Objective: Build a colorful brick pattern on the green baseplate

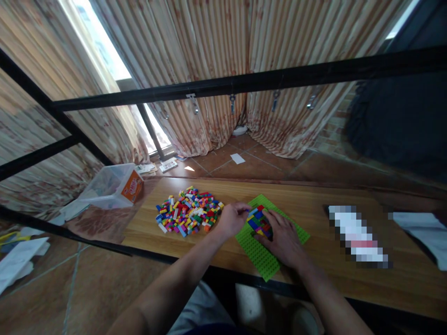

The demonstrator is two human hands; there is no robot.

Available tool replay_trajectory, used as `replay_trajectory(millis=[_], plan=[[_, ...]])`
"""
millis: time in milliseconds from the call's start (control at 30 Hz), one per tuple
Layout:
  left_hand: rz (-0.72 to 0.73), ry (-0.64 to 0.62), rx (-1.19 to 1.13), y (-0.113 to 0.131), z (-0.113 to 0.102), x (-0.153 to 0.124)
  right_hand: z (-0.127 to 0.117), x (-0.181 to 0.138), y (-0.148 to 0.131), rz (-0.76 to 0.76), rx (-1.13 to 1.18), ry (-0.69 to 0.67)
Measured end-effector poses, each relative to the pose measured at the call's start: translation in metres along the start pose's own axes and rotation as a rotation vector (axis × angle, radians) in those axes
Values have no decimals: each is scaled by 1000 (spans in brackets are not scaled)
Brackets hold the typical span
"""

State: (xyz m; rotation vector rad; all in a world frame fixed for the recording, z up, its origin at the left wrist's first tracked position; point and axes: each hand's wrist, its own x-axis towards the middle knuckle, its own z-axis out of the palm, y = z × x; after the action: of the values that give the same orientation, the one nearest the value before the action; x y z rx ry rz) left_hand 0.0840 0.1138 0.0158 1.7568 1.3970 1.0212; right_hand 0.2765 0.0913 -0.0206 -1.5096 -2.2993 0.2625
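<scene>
Hands on brick build, green baseplate

Hands numbered two, both on one green baseplate (260, 258) lying cornerwise on the wooden worktop (314, 204). Left hand (233, 218) was curled narrow at the plate's left edge, fingertips meeting at the top of the brick cluster (260, 223); whether it pinched a brick, cannot tell. Right hand (284, 239) lay flat & spread on the plate, fingers touching the cluster's right side, gripping nothing visible. Cluster was one low patch of blue, red, yellow & green bricks near the plate's middle; brick count too small to tell.

One loose brick pile (188, 215) sat left of the plate, near the left hand w/o touching it; many dozens of pcs, not countable. One clear plastic tub (111, 186) w/ orange label lay tipped on the floor beyond the worktop's left end. One blurred-out item (359, 237) lay right of the plate, well apart, and one white sheet (422, 230) at the far right.

Edges: plate's near corner reached the worktop's front edge, just above a black frame bar (104, 244). One black crossbar (244, 83) ran overhead w/ four metal hooks. Open room: bare wood behind the plate to the back edge, & a wide clear strip betw. plate & blurred item. Pile left only a thin margin at the worktop's left end.
</scene>
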Motion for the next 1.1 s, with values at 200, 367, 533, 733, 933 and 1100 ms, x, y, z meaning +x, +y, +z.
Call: replay_trajectory(millis=[200,367,533,733,933,1100], plan=[[7,-3,187,6,14,8,-4,0,-3,11,12,-5],[14,18,293,9,19,11,-6,1,-4,28,-1,-33],[39,24,317,6,24,15,-5,2,-4,37,-10,-51],[70,-12,348,0,26,19,-4,2,-3,33,-11,-38],[139,-69,422,-1,24,23,-4,2,-3,39,-9,-37],[196,-142,586,8,17,24,-5,2,-3,33,-1,-39]])
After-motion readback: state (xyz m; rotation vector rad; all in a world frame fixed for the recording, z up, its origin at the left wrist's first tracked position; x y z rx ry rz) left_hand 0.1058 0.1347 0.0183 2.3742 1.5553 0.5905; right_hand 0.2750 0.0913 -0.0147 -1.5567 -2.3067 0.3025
